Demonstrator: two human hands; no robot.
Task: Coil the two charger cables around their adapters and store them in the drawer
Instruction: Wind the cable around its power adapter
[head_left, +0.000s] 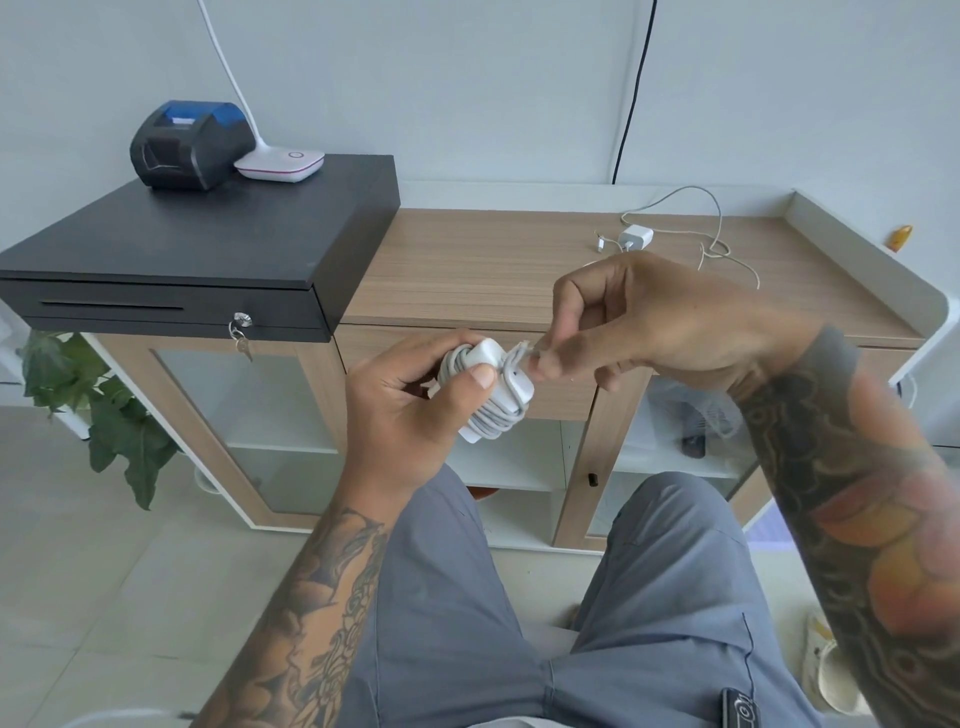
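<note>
Wood desk (467, 260) vs pale wall: 2nd charger (636, 238) lies uncoiled on desk; L hand (410, 410) fingers grip coiled adapter (493, 395), R hand (649, 327) fingers pinch cable end (524, 351).

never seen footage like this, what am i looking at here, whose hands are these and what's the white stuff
There is no machine here. One camera worn on a person's head looks down at their own two bare hands and lap. The left hand holds a white charger adapter with its cable already wound around it. The right hand pinches the cable's loose end beside the adapter. A second charger lies on the wooden cabinet top, its cable still uncoiled. To the left sits a black cash drawer with a small printer on it.
</note>
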